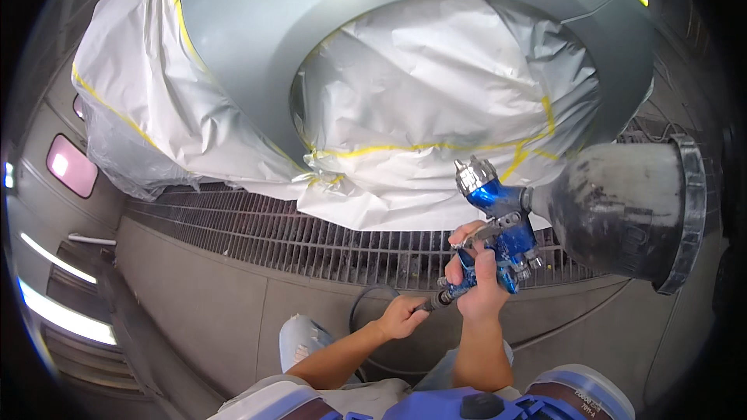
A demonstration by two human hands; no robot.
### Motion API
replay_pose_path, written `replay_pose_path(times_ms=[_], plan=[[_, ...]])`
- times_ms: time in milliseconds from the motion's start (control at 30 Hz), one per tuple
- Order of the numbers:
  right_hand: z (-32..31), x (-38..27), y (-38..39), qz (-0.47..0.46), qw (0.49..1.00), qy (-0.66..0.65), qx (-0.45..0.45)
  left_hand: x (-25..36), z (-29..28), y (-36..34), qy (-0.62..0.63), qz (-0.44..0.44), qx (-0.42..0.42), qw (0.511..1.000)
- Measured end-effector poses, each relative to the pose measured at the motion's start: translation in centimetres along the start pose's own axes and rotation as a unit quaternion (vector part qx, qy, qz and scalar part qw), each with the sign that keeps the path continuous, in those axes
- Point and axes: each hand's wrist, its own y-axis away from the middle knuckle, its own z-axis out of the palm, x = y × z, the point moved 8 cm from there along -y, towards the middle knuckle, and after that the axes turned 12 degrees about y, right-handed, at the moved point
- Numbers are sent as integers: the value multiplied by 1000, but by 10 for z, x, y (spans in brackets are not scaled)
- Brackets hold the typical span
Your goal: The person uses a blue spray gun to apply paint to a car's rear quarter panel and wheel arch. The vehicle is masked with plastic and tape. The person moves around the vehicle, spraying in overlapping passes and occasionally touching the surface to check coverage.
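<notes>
My right hand [479, 286] is wrapped round the grip of a blue and silver spray gun [510, 245]. Its nozzle tilts up and to the left. A big, paint-stained cup [611, 210] with a ribbed lid is fixed to the gun and lies over to the right. Under the grip, my left hand [400, 317] is closed on the air hose [437, 301] at its fitting. Beyond the gun is a grey-coated car fender [257, 39], apart from the nozzle. White masking sheet [443, 70] fills its wheel arch, edged with yellow tape.
More masking sheet [156, 85] and clear film cover the car on the left. Below the car runs a floor grating [257, 222]. The hose trails over the floor [202, 264] beside my legs. Bright lights [66, 313] line the left wall.
</notes>
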Motion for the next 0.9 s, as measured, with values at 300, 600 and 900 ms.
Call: replay_pose_path(times_ms=[300,600,900], plan=[[44,-33,6,-35,998,52,30,50,-30,3,10,2,-111,994],[142,-29,27,74,993,84,-37,82,-67,66,75,-8,-132,988],[181,6,23,114,992,40,-27,66,-105,92,98,-31,-97,990]])
